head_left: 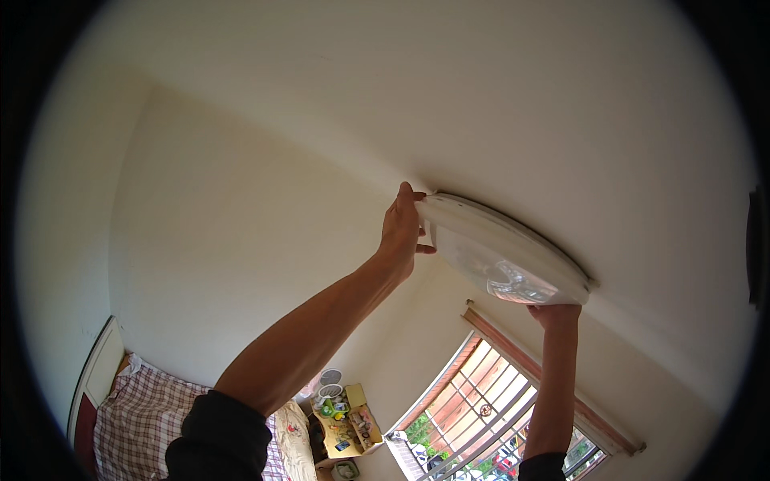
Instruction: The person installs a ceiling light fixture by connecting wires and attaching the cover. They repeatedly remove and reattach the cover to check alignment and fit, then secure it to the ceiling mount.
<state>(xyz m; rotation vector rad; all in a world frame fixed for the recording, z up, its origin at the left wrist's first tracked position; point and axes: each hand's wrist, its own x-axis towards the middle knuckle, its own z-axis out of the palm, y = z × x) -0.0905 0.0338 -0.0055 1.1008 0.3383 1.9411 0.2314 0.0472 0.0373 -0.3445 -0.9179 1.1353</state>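
"What big thing are you seeing first?"

"The pale ceiling (481,104). It is stretching above the left hand (399,228) and the right hand (555,315). A plain wall (224,224) is standing to the left of the left hand."

"What is coming after that?"

"A bed (99,373) is standing far below the left hand, off to its left. A checked cover (144,421) is lying on it. A window (481,385) with bars is showing below the right hand, mostly to its left."

"And the smaller stuff?"

"A yellow table (329,431) is standing well below the left hand. Lots of little things (338,410) are crowding on it."

"Where is the white light (497,248)?"

"It is sitting up against the ceiling, between the two hands."

"What are the hands doing?"

"The left hand is gripping the light's edge, and its fingers are spreading apart. The right hand is touching the light's low end from below. Its fingers are mostly hiding, so I can't tell if it is gripping."
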